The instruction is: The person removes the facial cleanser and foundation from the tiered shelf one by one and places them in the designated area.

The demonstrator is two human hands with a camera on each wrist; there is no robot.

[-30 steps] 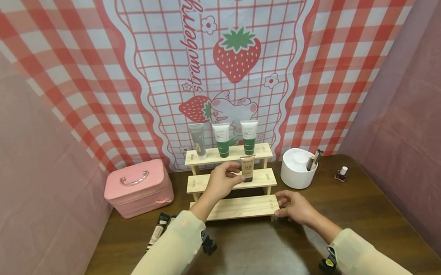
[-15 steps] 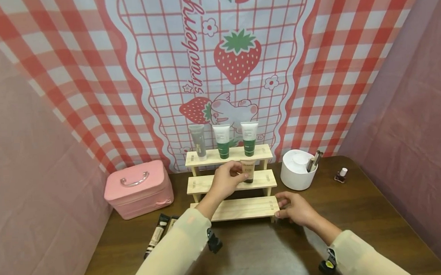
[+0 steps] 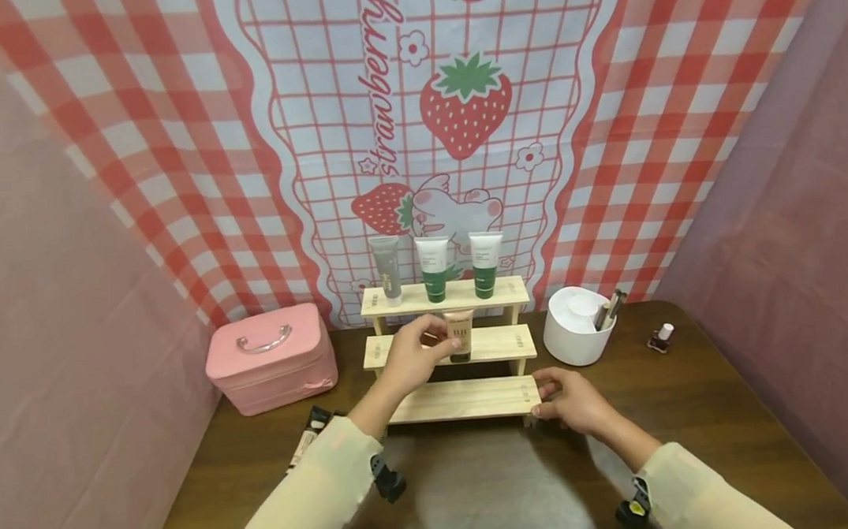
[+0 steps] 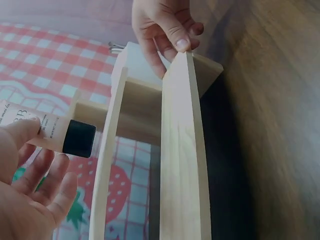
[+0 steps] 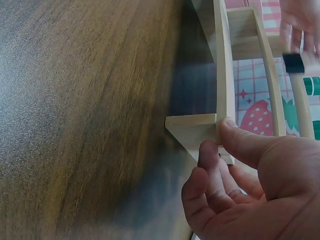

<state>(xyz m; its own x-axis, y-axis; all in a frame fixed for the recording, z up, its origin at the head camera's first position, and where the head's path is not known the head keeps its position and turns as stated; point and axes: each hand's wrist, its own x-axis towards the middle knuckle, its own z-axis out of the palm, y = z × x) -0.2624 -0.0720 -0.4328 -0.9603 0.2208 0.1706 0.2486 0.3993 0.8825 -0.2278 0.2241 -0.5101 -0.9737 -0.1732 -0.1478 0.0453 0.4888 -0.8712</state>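
A three-step wooden stand sits on a dark wooden table. My left hand pinches a beige BB tube and holds it upright, black cap down, at the middle step. In the left wrist view the tube lies between the thumb and fingers of that hand, beside the stand. My right hand grips the right end of the bottom step. In the right wrist view its thumb lies on the step's edge and the fingers curl under the side piece.
One grey tube and two white-and-green tubes stand on the top step. A pink case is at the left, and a white round holder with brushes and a nail polish bottle at the right. Tubes lie on the table near my left sleeve.
My left hand has carried the beige tube a little to the left along the middle step. The right hand has kept its hold on the bottom step's end.
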